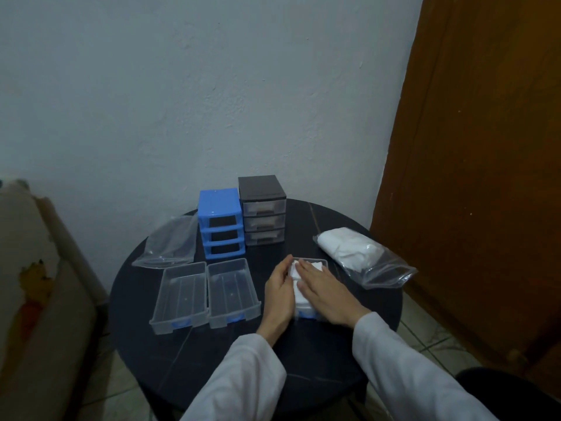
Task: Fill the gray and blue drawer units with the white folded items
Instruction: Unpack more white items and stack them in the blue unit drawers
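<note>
Both hands are down on the round black table [188, 354]. The left hand [280, 291] curls its grip round the side of the white folded items [299, 288]; the right hand [326, 291] lies flat on them, fingers straight and spread, pressing. The stack sits in a clear plastic drawer [315, 262]. Left of it, two more clear drawers [206, 294] lie side by side. Beyond stand the blue drawer unit [220, 223], slots open, and the gray drawer unit [262, 209]. Far right, a clear bag of white items [358, 253].
</note>
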A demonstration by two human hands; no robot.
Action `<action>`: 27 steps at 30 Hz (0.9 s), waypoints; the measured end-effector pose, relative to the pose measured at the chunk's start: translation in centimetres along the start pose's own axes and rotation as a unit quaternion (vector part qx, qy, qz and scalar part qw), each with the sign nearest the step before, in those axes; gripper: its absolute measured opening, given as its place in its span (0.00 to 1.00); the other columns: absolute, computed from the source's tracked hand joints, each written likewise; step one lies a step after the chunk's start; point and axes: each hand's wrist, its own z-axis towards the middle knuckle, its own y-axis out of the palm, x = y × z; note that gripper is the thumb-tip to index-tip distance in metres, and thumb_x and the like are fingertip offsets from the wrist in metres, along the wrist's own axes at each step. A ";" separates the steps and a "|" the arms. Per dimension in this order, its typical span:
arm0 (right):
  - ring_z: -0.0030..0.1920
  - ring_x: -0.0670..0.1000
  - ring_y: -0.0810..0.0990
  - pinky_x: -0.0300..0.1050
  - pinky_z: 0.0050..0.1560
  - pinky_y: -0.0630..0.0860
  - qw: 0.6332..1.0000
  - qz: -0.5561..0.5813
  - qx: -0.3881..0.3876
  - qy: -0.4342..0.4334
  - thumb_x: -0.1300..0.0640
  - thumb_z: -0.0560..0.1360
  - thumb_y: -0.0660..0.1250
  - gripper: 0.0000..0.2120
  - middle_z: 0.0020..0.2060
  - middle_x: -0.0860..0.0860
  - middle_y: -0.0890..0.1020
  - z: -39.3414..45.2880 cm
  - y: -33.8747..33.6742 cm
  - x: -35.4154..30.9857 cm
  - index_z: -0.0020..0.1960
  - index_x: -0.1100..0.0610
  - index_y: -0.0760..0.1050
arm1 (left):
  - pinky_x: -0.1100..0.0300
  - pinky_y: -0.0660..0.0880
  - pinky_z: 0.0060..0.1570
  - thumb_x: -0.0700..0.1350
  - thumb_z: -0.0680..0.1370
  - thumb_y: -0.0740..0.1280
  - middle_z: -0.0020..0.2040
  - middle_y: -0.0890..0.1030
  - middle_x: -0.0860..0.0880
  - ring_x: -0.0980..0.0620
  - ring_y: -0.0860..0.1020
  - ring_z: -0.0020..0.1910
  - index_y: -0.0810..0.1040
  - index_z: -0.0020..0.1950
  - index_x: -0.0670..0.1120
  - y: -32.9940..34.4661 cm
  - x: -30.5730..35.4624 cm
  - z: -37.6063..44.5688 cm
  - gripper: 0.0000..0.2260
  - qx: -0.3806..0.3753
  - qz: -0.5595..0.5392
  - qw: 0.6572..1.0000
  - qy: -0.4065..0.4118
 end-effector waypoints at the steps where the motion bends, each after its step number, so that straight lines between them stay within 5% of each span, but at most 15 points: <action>1: 0.75 0.46 0.50 0.40 0.73 0.45 0.997 0.074 0.021 0.009 0.53 0.83 0.48 0.23 0.76 0.48 0.52 -0.2 -0.4 -0.1 0.76 0.55 0.50 | 0.65 0.70 0.60 0.36 0.80 0.56 0.66 0.73 0.48 0.55 0.73 0.61 0.68 0.70 0.46 0.0 0.1 -0.1 0.19 0.001 0.011 1.000 0.004; 3: 0.75 0.46 0.54 0.40 0.72 0.49 0.980 0.174 0.088 0.026 0.55 0.82 0.50 0.21 0.75 0.48 0.57 -0.5 -1.0 0.0 0.75 0.55 0.55 | 0.71 0.68 0.56 0.37 0.80 0.56 0.67 0.72 0.49 0.57 0.71 0.60 0.66 0.71 0.45 -0.1 0.3 -0.5 0.19 0.005 0.030 0.999 0.013; 6: 0.73 0.49 0.59 0.43 0.73 0.54 0.963 0.201 0.157 0.090 0.59 0.81 0.53 0.21 0.74 0.51 0.61 -0.7 -0.9 0.3 0.74 0.55 0.58 | 0.61 0.63 0.69 0.39 0.81 0.57 0.72 0.67 0.48 0.54 0.67 0.68 0.64 0.73 0.45 -0.1 0.4 -1.5 0.19 -0.001 0.064 0.997 0.036; 13: 0.66 0.52 0.69 0.34 0.57 0.62 0.942 0.265 0.128 0.161 0.63 0.80 0.53 0.20 0.68 0.56 0.71 -1.5 -0.4 0.4 0.71 0.59 0.63 | 0.70 0.44 0.67 0.41 0.82 0.53 0.78 0.50 0.48 0.54 0.49 0.76 0.54 0.76 0.45 0.6 0.4 -2.3 0.22 -0.047 0.223 0.969 0.092; 19: 0.63 0.51 0.71 0.29 0.51 0.62 0.933 0.293 0.135 0.161 0.69 0.77 0.52 0.23 0.65 0.55 0.73 0.0 -0.8 -0.2 0.71 0.58 0.65 | 0.64 0.47 0.71 0.37 0.81 0.52 0.77 0.53 0.45 0.51 0.52 0.76 0.55 0.76 0.41 0.6 1.0 -1.2 0.22 -0.045 0.231 0.970 0.065; 27: 0.63 0.55 0.72 0.37 0.57 0.65 0.933 0.285 0.132 0.177 0.68 0.77 0.51 0.22 0.65 0.58 0.73 3.7 -1.3 -0.6 0.69 0.60 0.67 | 0.55 0.61 0.70 0.33 0.78 0.54 0.72 0.65 0.41 0.46 0.66 0.69 0.62 0.72 0.36 0.4 1.5 2.0 0.21 0.006 0.213 0.976 0.039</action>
